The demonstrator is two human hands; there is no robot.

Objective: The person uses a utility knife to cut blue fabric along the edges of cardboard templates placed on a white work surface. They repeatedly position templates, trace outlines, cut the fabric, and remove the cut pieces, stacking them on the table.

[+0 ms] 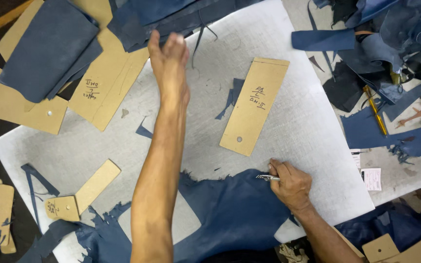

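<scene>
Blue leather (235, 214) lies on the white mat (313, 122) at the near edge. Right hand (291, 185) grips a knife (267, 178) at its rim; left hand (169, 61), loosely open, reaches toward the scrap pile (162, 17), holding nothing.

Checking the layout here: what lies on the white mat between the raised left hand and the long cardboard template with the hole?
In the head view, between the left hand and the cardboard template, the white mat is mostly bare; a small blue leather scrap lies beside the template.
</scene>
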